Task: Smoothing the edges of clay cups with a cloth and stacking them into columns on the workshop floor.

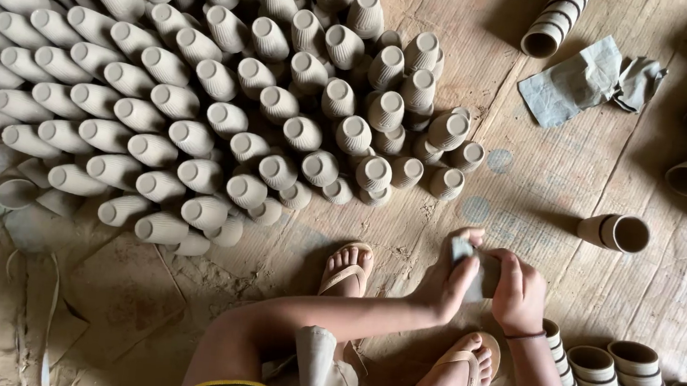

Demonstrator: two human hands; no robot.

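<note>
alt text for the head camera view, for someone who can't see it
Seen from above, a seated person's left hand and right hand hold a grey clay cup between them, beside a big pile of upturned cups on the floor.

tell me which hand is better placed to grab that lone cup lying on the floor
Right, probably. The right hand sits nearer the lone cup, which lies up and to its right; the left hand is farther away.
</note>
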